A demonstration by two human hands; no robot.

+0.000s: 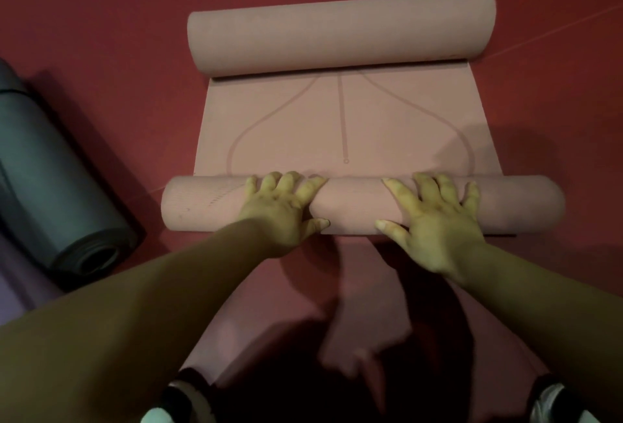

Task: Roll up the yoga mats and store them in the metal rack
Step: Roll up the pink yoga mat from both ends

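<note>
A pink yoga mat point(350, 122) lies on the red floor, its flat middle printed with curved guide lines. Its near end is wound into a roll point(357, 203) across the picture's centre. Its far end curls into a second, thicker roll point(337, 34). My left hand point(283, 206) presses on the near roll left of centre, fingers spread over its top, thumb on the near side. My right hand point(435, 217) presses on the same roll right of centre, fingers spread the same way. No metal rack is in view.
A rolled grey-blue mat point(50, 186) lies at the left edge with its open end facing me, on a purple mat point(17, 287). Red floor point(101, 17) surrounds the pink mat. My shoes point(182, 402) show at the bottom.
</note>
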